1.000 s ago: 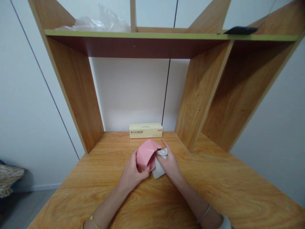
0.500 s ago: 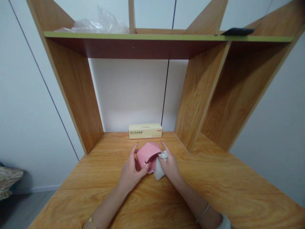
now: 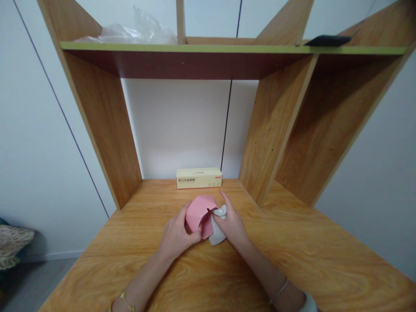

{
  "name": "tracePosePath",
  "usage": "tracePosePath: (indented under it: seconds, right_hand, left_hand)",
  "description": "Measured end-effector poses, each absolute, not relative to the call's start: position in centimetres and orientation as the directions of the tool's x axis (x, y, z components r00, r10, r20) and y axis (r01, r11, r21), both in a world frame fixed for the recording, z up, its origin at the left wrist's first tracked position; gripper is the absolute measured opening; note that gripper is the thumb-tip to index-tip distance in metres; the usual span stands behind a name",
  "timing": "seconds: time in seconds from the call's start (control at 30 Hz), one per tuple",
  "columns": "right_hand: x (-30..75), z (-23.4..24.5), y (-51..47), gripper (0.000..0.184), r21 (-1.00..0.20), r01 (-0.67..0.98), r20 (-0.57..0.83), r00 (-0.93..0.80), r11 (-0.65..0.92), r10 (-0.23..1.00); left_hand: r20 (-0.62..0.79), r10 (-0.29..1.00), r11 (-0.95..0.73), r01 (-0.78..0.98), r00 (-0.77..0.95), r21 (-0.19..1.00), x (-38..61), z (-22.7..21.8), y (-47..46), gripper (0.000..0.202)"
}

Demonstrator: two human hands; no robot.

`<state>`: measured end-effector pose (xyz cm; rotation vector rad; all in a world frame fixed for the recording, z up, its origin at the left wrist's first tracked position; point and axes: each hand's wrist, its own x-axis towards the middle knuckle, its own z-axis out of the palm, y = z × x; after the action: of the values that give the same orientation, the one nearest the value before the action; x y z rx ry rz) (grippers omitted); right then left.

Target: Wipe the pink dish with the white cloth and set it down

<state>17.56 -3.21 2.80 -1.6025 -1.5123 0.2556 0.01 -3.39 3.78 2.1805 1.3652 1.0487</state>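
A pink bowl-shaped object is tipped on its side just above the wooden desk. My left hand curls around its left edge and holds it. My right hand presses a crumpled white cloth against the pink object's inner side, with the index finger stretched forward. Both hands sit close together at the middle of the desk.
A long cream box with printed text lies at the back of the desk against the white wall. Wooden shelf uprights rise left and right. The upper shelf carries clear plastic wrap and a flat black object.
The pink object has tipped and turned slightly in my left hand while my right hand shifts the cloth over it. Both hands stay in the same spot.
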Motion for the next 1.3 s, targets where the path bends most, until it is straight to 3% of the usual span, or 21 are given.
tracePosePath:
  seconds: [0.1, 0.17, 0.3, 0.47, 0.57, 0.67, 0.87, 1.07, 1.17, 1.3]
  right_hand:
    - [17.7, 3.0, -3.6, 0.063, -0.546, 0.832, 0.44, 0.186, 0.097, 0.878]
    - [17.7, 3.0, -3.7, 0.064, -0.512, 0.853, 0.452, 0.168, 0.101, 0.876]
    - [17.7, 2.5, -3.5, 0.06, -0.661, 0.735, 0.412, 0.183, 0.155, 0.893]
    - [17.2, 1.9, -2.8, 0.053, -0.873, 0.426, 0.372, 0.264, 0.238, 0.89]
    - [16.9, 1.8, -2.5, 0.05, -0.919, 0.225, 0.38, 0.286, 0.323, 0.88]
    - [16.8, 1.8, -2.3, 0.053, -0.919, 0.129, 0.394, 0.28, 0.373, 0.875]
    - [17.3, 2.0, -2.5, 0.066, -0.883, 0.382, 0.394, 0.288, 0.272, 0.873]
    - [17.9, 2.7, -3.6, 0.064, -0.615, 0.766, 0.5, 0.194, 0.188, 0.844]
    - [17.9, 2.9, -3.9, 0.066, -0.516, 0.825, 0.541, 0.105, 0.231, 0.835]
    - [17.6, 2.9, -4.0, 0.063, -0.59, 0.762, 0.503, 0.088, 0.267, 0.86]
  left_hand:
    - [0.364, 0.889, -0.447, 0.699, 0.278, 0.558, -0.2, 4.3, -3.6, 0.055]
    - [0.367, 0.883, -0.458, 0.712, 0.295, 0.531, -0.2, 4.4, -3.8, 0.058]
    - [0.388, 0.87, -0.481, 0.699, 0.306, 0.529, -0.2, 4.4, -3.9, 0.061]
    - [0.402, 0.879, -0.474, 0.556, 0.257, 0.682, 0.0, 4.1, -3.6, 0.069]
    - [0.432, 0.861, -0.508, 0.465, 0.267, 0.725, 0.4, 3.7, -3.7, 0.082]
    - [0.432, 0.849, -0.527, 0.414, 0.305, 0.742, 0.8, 3.3, -3.8, 0.079]
    - [0.481, 0.836, -0.547, 0.469, 0.263, 0.694, 0.6, 3.4, -3.7, 0.065]
    - [0.495, 0.813, -0.561, 0.635, 0.305, 0.531, -0.3, 4.2, -3.9, 0.062]
    - [0.534, 0.761, -0.63, 0.619, 0.369, 0.47, -0.5, 4.0, -3.8, 0.065]
    - [0.541, 0.759, -0.633, 0.608, 0.363, 0.479, -0.5, 3.8, -3.6, 0.066]
